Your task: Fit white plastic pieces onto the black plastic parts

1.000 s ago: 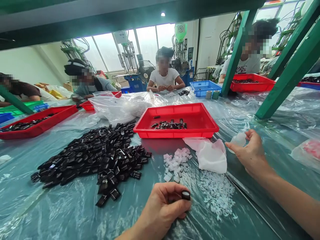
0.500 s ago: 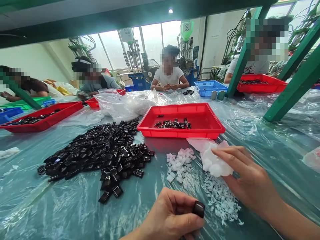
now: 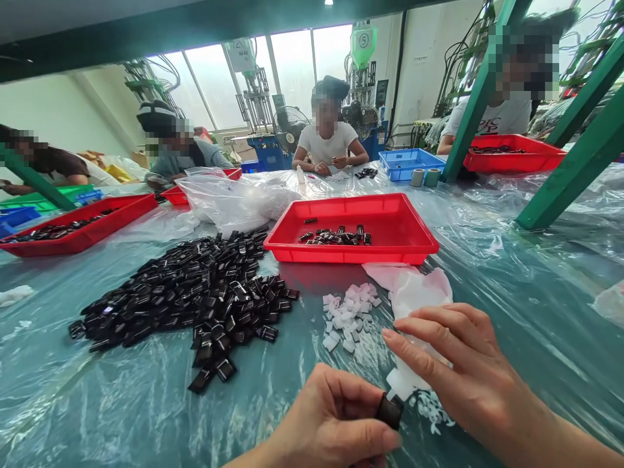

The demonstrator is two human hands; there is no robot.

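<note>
My left hand (image 3: 336,419) is closed, pinching a small glossy black plastic piece (image 3: 390,411) between thumb and fingers at the lower centre. My right hand (image 3: 468,370) lies over a crumpled white cloth (image 3: 422,292), its fingers extended across it and the thumb hidden. A white corner reaches down below those fingers to the black piece's upper edge. Left of the cloth sits a pile of small white squares (image 3: 351,312). Thin curved white scraps (image 3: 433,413) show partly under my right hand. A large heap of black pieces (image 3: 195,292) spreads over the left of the table.
A red tray (image 3: 351,253) with several black pieces stands beyond my hands. Clear plastic bags (image 3: 229,201) lie behind the heap. Another red tray (image 3: 82,237) is at left, a blue crate (image 3: 409,166) farther back. Green posts (image 3: 560,175) rise at right. Several co-workers sit around the table.
My right hand has come down toward my left, bringing a white corner against the black piece. It now covers more of the curved scraps. The left hand keeps its hold.
</note>
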